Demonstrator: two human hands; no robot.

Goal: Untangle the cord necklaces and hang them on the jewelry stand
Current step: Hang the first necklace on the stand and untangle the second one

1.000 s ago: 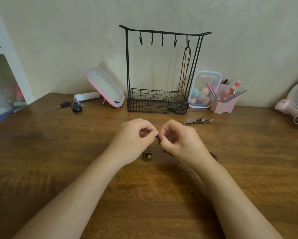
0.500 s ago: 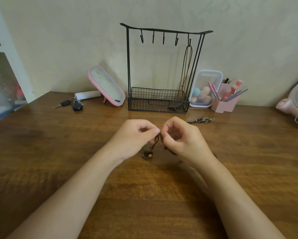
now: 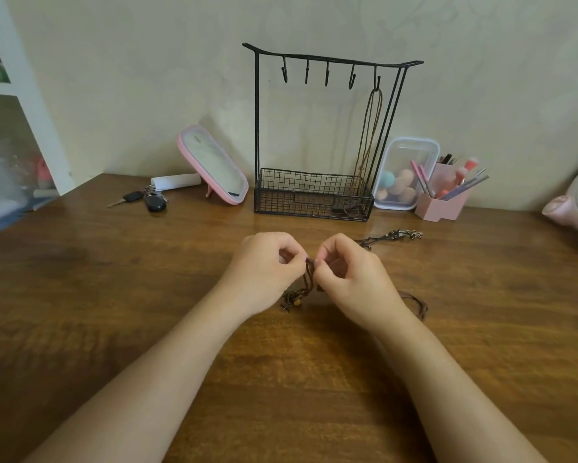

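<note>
Both hands work just above the table (image 3: 114, 329): the left hand (image 3: 264, 272) and right hand (image 3: 351, 282) each pinch the tangled cords (image 3: 309, 275) between thumb and fingertips. They look thin, limp and light; best held beside the knot.

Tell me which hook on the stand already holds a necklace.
The rightmost hook of five: a brown cord necklace hangs from it; the other four are bare.

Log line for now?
phase: untangling | left hand: pinches cord | right hand: pinches cord | stand: one necklace hung
</note>
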